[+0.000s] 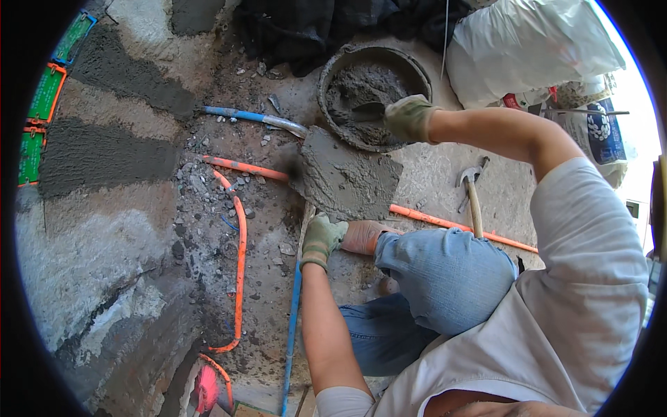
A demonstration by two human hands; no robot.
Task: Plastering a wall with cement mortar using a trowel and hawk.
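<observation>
My left hand (322,240), in a pale green glove, is closed at the lower left edge of a flat board covered with mortar (351,177). The grip itself is mostly hidden, and the wet grey mortar covers the board's top. My right hand (408,118), gloved too, is wrapped round the handle of a trowel (368,110). Its dark blade rests in the wet mortar (361,82) inside a round black bucket (324,104). The board lies just below the bucket. A dark blur shows at the board's left edge.
Orange conduits (240,271) and blue pipes (292,333) cross the rubble at left. A hammer (474,201) stands by my knee. White sacks (531,52) lie at the upper right. Green boxes (45,94) sit in the wall among dark mortar patches (104,156).
</observation>
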